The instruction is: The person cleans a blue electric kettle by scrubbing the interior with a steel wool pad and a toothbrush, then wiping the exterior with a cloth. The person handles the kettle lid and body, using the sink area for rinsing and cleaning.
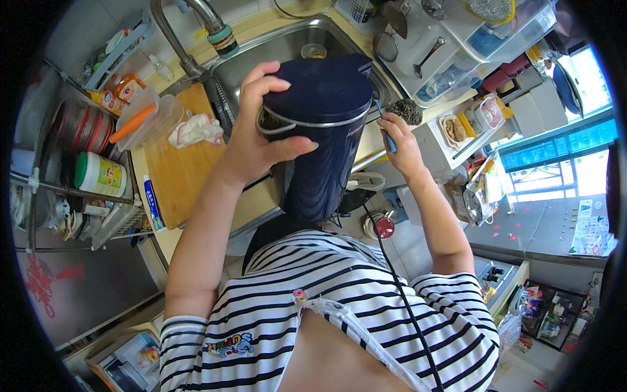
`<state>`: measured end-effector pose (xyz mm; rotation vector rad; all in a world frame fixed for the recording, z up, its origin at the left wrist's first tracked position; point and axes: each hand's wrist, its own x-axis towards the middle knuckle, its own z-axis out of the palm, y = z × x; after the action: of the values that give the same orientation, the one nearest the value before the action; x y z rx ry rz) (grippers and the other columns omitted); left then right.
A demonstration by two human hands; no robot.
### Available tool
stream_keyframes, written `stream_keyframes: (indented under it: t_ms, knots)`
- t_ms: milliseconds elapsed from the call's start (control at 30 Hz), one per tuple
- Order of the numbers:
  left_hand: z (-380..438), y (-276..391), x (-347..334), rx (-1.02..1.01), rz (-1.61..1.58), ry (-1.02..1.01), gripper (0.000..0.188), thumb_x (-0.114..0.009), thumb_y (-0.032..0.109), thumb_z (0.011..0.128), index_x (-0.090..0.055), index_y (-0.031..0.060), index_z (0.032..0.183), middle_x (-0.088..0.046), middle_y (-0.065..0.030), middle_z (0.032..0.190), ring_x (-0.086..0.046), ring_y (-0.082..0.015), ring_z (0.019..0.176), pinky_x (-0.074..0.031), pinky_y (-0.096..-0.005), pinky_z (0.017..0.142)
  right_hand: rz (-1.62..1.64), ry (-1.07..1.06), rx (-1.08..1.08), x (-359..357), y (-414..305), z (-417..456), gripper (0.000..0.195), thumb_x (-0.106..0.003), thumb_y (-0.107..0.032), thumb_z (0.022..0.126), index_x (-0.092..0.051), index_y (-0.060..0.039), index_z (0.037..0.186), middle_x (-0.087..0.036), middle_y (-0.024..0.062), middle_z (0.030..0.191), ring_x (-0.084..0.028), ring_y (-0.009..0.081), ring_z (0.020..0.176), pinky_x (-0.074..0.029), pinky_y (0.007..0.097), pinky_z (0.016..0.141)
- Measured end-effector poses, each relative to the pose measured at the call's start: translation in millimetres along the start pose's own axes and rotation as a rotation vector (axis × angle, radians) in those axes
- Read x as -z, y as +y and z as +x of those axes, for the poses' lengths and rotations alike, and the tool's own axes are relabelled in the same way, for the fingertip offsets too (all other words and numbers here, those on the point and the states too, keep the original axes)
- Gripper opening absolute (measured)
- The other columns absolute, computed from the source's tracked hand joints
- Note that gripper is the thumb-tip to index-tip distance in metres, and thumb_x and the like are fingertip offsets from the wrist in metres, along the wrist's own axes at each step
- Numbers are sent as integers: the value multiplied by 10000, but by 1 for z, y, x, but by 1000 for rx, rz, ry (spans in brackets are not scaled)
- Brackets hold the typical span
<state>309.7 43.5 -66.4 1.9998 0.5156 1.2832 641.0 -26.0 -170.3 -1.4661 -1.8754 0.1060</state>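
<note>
A tall dark blue lidded kitchen appliance (321, 157), like a jug or soymilk maker, is held up in front of me at the sink's near edge. My left hand (262, 132) grips its upper left side, thumb in front and fingers over the lid (323, 88). A beak-like tip juts from the lid's far right. My right hand (399, 144) holds a slim blue handle (389, 142) just right of the appliance; its working end is partly hidden. Close beyond that hand is a dark, wiry scouring ball (405, 111); whether it joins the handle I cannot tell.
Behind the appliance lie the steel sink (264, 54) with a small clear bowl (313, 51) and the faucet (223, 39). A wooden cutting board (181, 171) bears a cloth (197, 131) at left. Plastic drawers (450, 73) stand at right. A black cord (392, 274) crosses my shirt.
</note>
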Motion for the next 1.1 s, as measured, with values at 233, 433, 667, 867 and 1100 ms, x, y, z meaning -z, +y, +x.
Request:
stream_keyframes:
  t_ms: [233, 433, 667, 867, 1100]
  knots:
    - [-14, -5, 3, 10, 47, 83, 886, -888, 542, 617, -458, 117, 1265, -355, -242, 1445, -362, -358, 1355, -278, -464, 1126, 117, -41, 92, -36, 39, 65, 248, -672, 24, 796, -634, -12, 1039, -636, 174, 1123, -627, 375, 1021, -516, 418, 891]
    - [-23, 10, 2, 35, 118, 56, 884, -898, 571, 588, -464, 150, 1233, -335, -261, 1453, -369, -394, 1345, -294, -485, 1110, 80, -119, -191, -84, 50, 123, 289, -558, -315, 983, -555, -27, 967, -662, 234, 837, -626, 461, 851, -488, 503, 746]
    - [-25, 17, -3, 52, 66, 76, 888, -940, 467, 572, -445, 175, 1249, -318, -246, 1467, -386, -388, 1327, -305, -480, 1102, 123, -539, -447, -109, 78, 237, 255, -562, -254, 976, -617, -5, 982, -678, 173, 817, -684, 306, 828, -514, 441, 723]
    - [-24, 14, 0, 123, 40, 142, 868, -960, 418, 556, -472, 168, 1229, -323, -236, 1465, -361, -383, 1347, -297, -476, 1109, -657, -749, -190, -162, 86, 286, 292, -555, -110, 901, -716, -50, 1137, -664, 173, 1215, -617, 342, 1175, -487, 447, 969]
    - [-10, 22, -1, 107, 43, 69, 818, -968, 367, 554, -520, 146, 1202, -320, -233, 1468, -326, -404, 1372, -280, -484, 1120, -290, -269, 259, -197, 146, 313, 248, -582, -96, 883, -700, -51, 1097, -698, 181, 1044, -676, 375, 952, -541, 430, 849]
